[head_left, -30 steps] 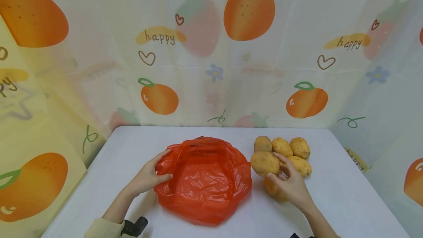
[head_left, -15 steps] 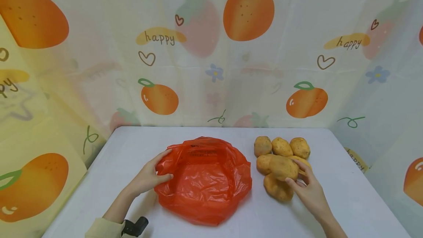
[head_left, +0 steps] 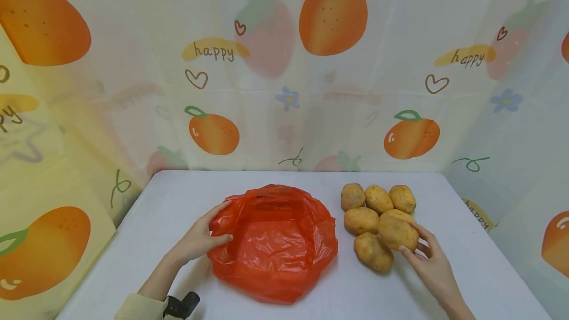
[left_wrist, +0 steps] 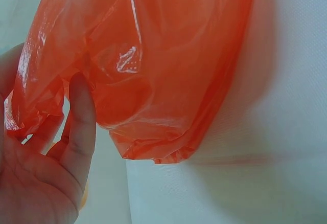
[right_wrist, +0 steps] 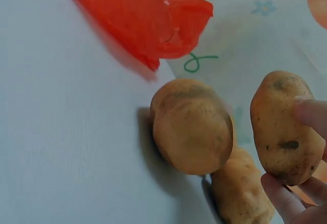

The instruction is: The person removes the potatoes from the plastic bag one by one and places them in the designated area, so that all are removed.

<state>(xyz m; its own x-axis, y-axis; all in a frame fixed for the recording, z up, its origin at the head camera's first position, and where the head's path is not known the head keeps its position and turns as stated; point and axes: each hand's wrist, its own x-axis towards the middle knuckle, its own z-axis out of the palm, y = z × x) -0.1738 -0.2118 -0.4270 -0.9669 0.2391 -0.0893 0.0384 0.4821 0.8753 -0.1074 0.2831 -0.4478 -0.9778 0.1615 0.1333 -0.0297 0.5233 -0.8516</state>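
Note:
A red plastic bag [head_left: 271,256] stands on the table with its mouth spread wide. My left hand [head_left: 200,236] holds the bag's left rim, thumb over the edge and fingers along the outside; in the left wrist view the red film [left_wrist: 168,45] passes between thumb and fingers. To the bag's right, my right hand [head_left: 431,265] grips a potato [head_left: 397,233] at its right end. In the right wrist view this potato [right_wrist: 278,127] shows dark blemishes, with fingertips on both its sides. It overlaps another potato [head_left: 402,214] behind it.
Several more potatoes lie grouped right of the bag: a back row with a middle potato [head_left: 378,199], one potato [head_left: 361,221] before it, and one [head_left: 373,252] nearest the front. The white table [head_left: 178,191] ends at a fruit-printed cloth [head_left: 333,127].
My right hand has carried the potato rightward, away from the bag's edge and across the other potatoes. The left hand and the bag have stayed in place.

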